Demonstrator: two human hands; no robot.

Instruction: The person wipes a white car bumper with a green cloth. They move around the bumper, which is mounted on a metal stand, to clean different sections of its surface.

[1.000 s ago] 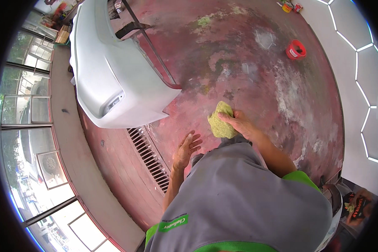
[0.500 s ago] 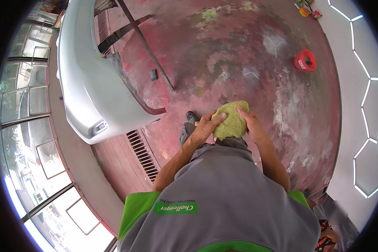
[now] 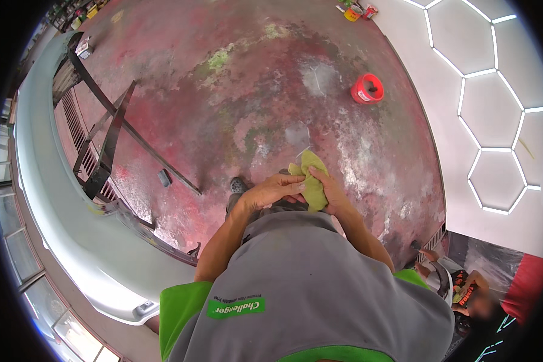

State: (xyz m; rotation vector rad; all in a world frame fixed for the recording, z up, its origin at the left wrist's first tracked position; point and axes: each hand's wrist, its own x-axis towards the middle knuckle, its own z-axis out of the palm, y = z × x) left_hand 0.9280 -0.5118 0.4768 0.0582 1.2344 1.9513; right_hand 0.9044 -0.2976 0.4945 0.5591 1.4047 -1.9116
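Observation:
A yellow-green cloth (image 3: 314, 192) is folded and bunched in front of my waist, above the floor. My right hand (image 3: 335, 194) grips its right side, with the thumb pressed on the upper face. Across from it, my left hand (image 3: 273, 189) has its fingers and thumb closed at the cloth's left edge, partly hiding a fold. To my left stands a silver-white car bumper (image 3: 45, 199), apart from both hands.
Dark metal stand bars (image 3: 111, 114) jut from the bumper over the stained red floor (image 3: 223, 90). A small dark block (image 3: 164, 177) lies near them. Ahead right is a red bucket (image 3: 368, 88). Another person (image 3: 464, 289) is low at the right, beside a floor grate (image 3: 433, 238).
The cloth has gone from a broad, flat pad to a narrower, folded bunch between my hands. My view has turned rightward, so the bumper and bucket sit farther left.

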